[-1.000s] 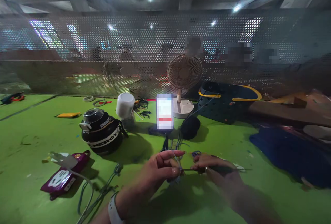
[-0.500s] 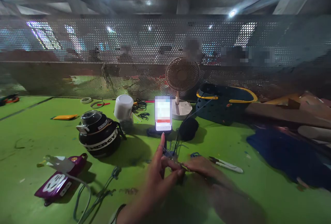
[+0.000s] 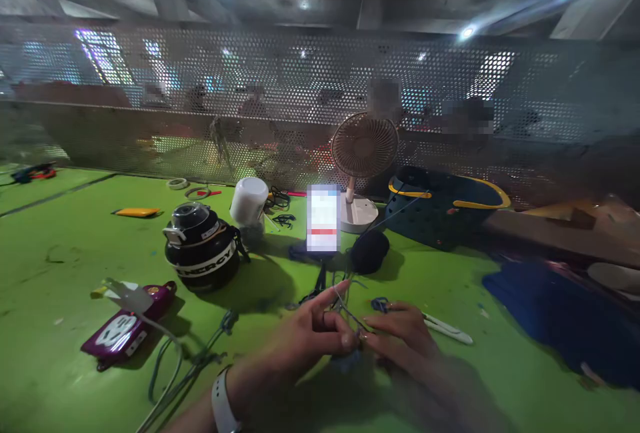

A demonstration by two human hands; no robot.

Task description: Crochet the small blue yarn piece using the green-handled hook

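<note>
My left hand [image 3: 320, 333] has its thumb and middle finger pinched together on a small blue-grey crochet piece [image 3: 346, 358], blurred and partly hidden below the fingers. A strand of yarn [image 3: 350, 310] runs taut from the raised index finger towards my right hand [image 3: 400, 336]. The right fingers are closed around a thin crochet hook [image 3: 361, 334], mostly covered by them, its tip close to the left fingertips. Beyond the hands sits a dark yarn ball [image 3: 370, 252]. A small blue yarn coil [image 3: 380, 304] and white-handled snips [image 3: 450, 330] lie beside the right hand.
A lit phone [image 3: 323, 220] stands ahead, before a fan [image 3: 365, 146]. To the left are a black jug [image 3: 203, 256], a white-lidded jar [image 3: 249, 200] and a purple power strip [image 3: 127, 326] with cables. On the right are a dark basket [image 3: 430, 216] and dark blue cloth [image 3: 550, 320].
The view has shifted so things sit further right. My left index finger has lowered and bent towards the right hand, and the strand now shows stretched between the hands.
</note>
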